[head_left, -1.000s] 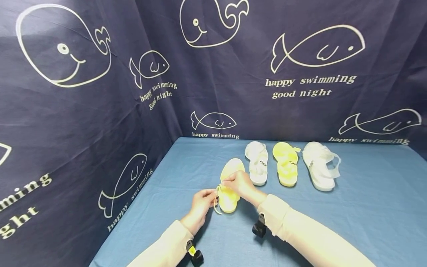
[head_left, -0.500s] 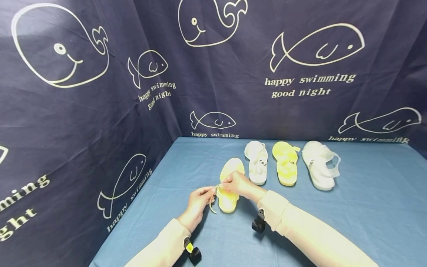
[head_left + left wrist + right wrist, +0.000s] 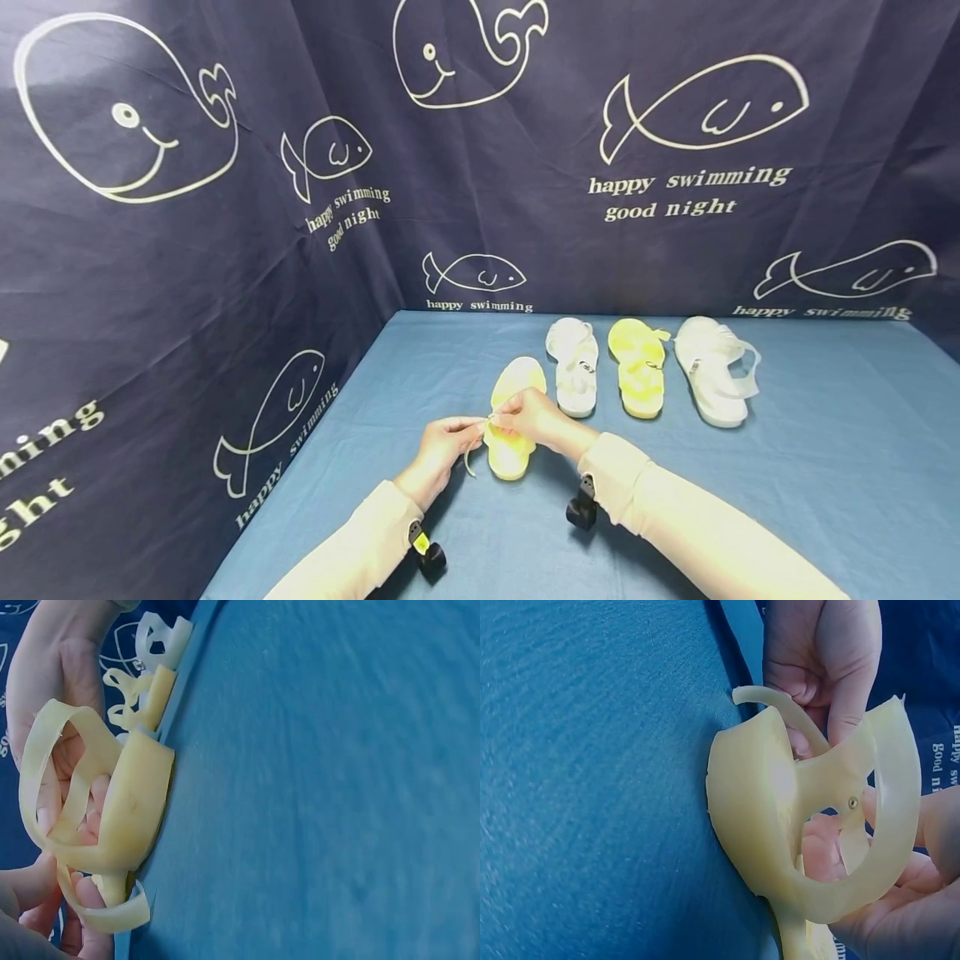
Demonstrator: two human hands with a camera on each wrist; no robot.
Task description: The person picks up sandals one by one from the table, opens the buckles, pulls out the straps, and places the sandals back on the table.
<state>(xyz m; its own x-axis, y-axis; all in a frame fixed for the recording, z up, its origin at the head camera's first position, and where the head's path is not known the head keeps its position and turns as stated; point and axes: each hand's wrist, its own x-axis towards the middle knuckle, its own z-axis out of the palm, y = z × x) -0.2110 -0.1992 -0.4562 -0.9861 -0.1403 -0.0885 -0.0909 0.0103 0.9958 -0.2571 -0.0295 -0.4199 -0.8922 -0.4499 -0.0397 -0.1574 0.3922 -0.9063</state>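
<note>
A pale yellow sandal (image 3: 519, 374) lies on the blue cloth with both hands at its left side. In the head view my left hand (image 3: 437, 454) pinches the sandal's ankle strap, whose loose end (image 3: 129, 916) curls out below the fingers in the left wrist view. My right hand (image 3: 542, 419) reaches over the sandal from the right and pinches the strap close to the left fingertips. A small metal stud (image 3: 853, 802) shows on the strap by the right fingers in the right wrist view. The wide strap band (image 3: 900, 772) arches above the sole.
To the right stand a white sandal (image 3: 576, 392), another yellow sandal (image 3: 641, 392) and a larger white sandal (image 3: 716, 383) with its strap sticking out. Dark fabric (image 3: 525, 192) printed with whales and fish hangs behind and left of the blue cloth (image 3: 825, 467).
The left hand has shifted a little to the left, drawing the loose strap end with it away from the sole. The right hand keeps its place at the strap; the head view has moved slightly.
</note>
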